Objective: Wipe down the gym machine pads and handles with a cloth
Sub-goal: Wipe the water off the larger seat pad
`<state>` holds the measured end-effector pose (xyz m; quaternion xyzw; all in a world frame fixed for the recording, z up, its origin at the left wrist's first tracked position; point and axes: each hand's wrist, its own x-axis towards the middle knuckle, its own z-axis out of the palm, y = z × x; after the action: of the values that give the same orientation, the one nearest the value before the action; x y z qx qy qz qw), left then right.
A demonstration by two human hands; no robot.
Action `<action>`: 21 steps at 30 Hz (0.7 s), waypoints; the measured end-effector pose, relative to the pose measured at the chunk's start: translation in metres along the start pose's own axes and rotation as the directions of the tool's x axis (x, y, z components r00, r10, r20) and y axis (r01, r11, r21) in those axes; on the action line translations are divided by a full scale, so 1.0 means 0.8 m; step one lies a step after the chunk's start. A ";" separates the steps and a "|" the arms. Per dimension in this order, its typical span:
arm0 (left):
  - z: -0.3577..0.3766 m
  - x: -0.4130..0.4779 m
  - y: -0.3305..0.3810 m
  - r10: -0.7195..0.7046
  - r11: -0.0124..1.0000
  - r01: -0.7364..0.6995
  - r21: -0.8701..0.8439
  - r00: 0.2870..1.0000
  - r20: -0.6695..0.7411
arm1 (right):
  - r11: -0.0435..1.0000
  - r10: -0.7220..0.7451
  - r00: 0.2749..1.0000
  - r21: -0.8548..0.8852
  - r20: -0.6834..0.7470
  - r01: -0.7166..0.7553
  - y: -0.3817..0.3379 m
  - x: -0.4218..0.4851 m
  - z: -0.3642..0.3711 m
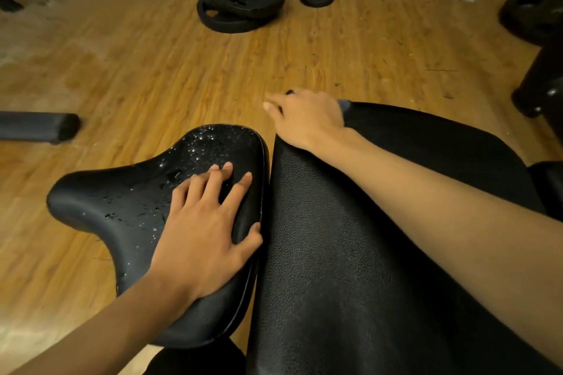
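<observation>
Flat and spread, the left hand (207,222) presses palm-down on a black seat pad (122,201), its thumb hooked over the pad's right edge. The right hand (307,119) reaches across the far end of a larger pad (350,253) that stands just beside the seat. The thumb points left, but the other fingers bend out of sight, so its grip cannot be told. A small grey scrap (344,105) peeks out beside that hand. It may be the cloth, though it is too little to be sure.

Water droplets (201,143) speckle the seat pad, thickest at its far end, just beyond the left fingertips. Past both pads lies a wooden floor (152,70), with black weight plates (243,0) stacked near the back wall.

Likely risks: the wet vinyl looks slick, so the bracing left hand could slide. A bare palm moved over the drops would smear them rather than lift them. Water pushed rightward could run into the narrow gap between the pads and stay there unwiped.
</observation>
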<state>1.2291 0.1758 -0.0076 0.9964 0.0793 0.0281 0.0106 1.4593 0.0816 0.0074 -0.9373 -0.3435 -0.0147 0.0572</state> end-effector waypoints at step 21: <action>-0.006 0.001 0.003 0.004 1.000 -0.004 0.017 0.999 0.035 | 0.980 0.010 0.995 0.200 -0.097 0.010 0.090 -0.047 -0.007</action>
<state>1.2300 0.1735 -0.0024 0.9969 0.0773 0.0102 0.0033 1.4776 0.0023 0.0038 -0.9249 -0.3400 -0.0259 0.1682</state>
